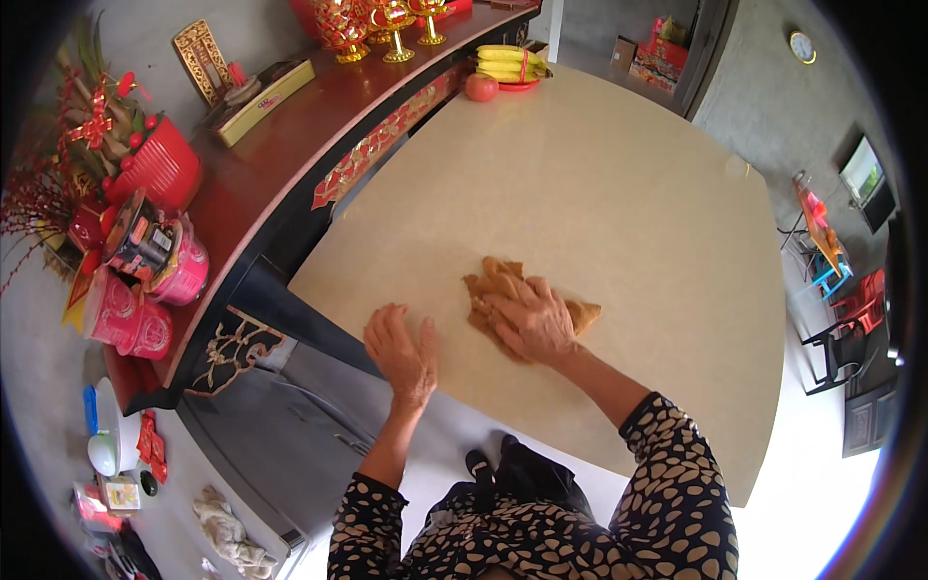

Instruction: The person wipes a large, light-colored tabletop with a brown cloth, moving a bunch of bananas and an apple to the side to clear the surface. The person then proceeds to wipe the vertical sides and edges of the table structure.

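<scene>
My right hand (pixel 532 319) presses down on a crumpled brown cloth (pixel 584 314), its fingers over the folds. The cloth lies on the beige tabletop (pixel 619 184), toward the near side. At the table's near left edge rests my left hand (pixel 402 354), fingers stretched out and nothing in them. Both forearms reach in from below in dark sleeves with pale spots.
Bananas (pixel 507 64) on a red plate and a red apple (pixel 481 88) stand at the table's far end. A dark red altar table (pixel 280 126) runs along the left, with gold ornaments, pink tubs (pixel 145 329) and a red planter (pixel 159 164). Red chairs (pixel 860 302) stand far right.
</scene>
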`<control>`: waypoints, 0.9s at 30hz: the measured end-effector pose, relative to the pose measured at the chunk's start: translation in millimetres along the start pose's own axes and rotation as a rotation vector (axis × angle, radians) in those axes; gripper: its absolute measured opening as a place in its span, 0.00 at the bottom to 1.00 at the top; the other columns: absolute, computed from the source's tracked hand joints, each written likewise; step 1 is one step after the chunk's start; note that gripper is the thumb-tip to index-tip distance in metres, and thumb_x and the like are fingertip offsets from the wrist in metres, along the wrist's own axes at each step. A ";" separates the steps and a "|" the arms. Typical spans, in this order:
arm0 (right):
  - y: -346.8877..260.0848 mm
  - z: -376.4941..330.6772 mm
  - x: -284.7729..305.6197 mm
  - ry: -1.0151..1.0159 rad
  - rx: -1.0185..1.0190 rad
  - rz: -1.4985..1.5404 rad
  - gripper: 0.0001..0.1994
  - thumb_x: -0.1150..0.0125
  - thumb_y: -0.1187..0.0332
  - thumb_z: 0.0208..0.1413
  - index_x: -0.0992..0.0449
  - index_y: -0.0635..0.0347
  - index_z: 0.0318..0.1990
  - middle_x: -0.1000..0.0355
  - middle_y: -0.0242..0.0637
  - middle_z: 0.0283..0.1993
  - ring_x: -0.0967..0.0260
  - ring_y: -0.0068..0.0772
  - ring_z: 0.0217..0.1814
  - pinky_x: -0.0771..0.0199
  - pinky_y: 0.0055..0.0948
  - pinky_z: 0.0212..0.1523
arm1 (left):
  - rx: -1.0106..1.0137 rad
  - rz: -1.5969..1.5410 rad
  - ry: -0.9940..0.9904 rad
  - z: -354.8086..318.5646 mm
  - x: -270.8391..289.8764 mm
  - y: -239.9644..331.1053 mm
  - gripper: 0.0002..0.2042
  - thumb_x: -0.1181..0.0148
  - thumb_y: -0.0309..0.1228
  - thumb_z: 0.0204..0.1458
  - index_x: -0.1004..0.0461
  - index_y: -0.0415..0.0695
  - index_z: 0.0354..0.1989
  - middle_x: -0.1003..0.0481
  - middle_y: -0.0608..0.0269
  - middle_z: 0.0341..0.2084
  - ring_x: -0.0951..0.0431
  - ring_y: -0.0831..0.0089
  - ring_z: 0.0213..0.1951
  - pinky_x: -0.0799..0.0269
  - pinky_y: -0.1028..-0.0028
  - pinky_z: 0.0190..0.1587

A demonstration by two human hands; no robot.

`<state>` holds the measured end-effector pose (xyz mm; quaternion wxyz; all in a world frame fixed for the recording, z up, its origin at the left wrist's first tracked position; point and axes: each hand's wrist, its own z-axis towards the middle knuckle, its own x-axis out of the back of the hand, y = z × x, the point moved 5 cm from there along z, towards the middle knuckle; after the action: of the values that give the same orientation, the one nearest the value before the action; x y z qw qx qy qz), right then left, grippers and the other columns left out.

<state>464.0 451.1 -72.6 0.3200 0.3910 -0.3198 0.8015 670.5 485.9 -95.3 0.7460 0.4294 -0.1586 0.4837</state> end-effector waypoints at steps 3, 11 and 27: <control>27.8 26.4 -13.6 0.040 -0.033 0.005 0.18 0.36 0.62 0.47 0.22 0.41 0.50 0.30 0.38 0.56 0.36 0.48 0.52 0.31 0.46 0.50 | -0.009 0.076 -0.012 15.0 -0.7 -14.3 0.21 0.39 0.38 0.52 0.32 0.38 0.49 0.33 0.49 0.50 0.38 0.51 0.56 0.46 0.53 0.59; 102.6 101.4 -45.9 -0.025 -0.230 -0.056 0.16 0.39 0.56 0.52 0.23 0.38 0.49 0.33 0.32 0.59 0.39 0.43 0.56 0.34 0.45 0.49 | 0.021 0.056 -0.069 22.0 -1.4 -16.0 0.18 0.38 0.32 0.50 0.30 0.39 0.48 0.33 0.48 0.50 0.38 0.49 0.56 0.44 0.55 0.58; 202.5 227.5 -92.4 -0.062 -0.496 -0.192 0.19 0.46 0.50 0.55 0.26 0.32 0.54 0.34 0.28 0.62 0.42 0.44 0.62 0.36 0.50 0.55 | 0.089 0.064 -0.115 26.3 1.1 -14.2 0.17 0.38 0.34 0.49 0.28 0.42 0.47 0.32 0.49 0.52 0.37 0.51 0.56 0.45 0.56 0.58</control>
<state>450.8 133.6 -91.1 0.4705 0.3537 -0.4775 0.6523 687.9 463.3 -86.1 0.7000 0.4839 -0.1934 0.4884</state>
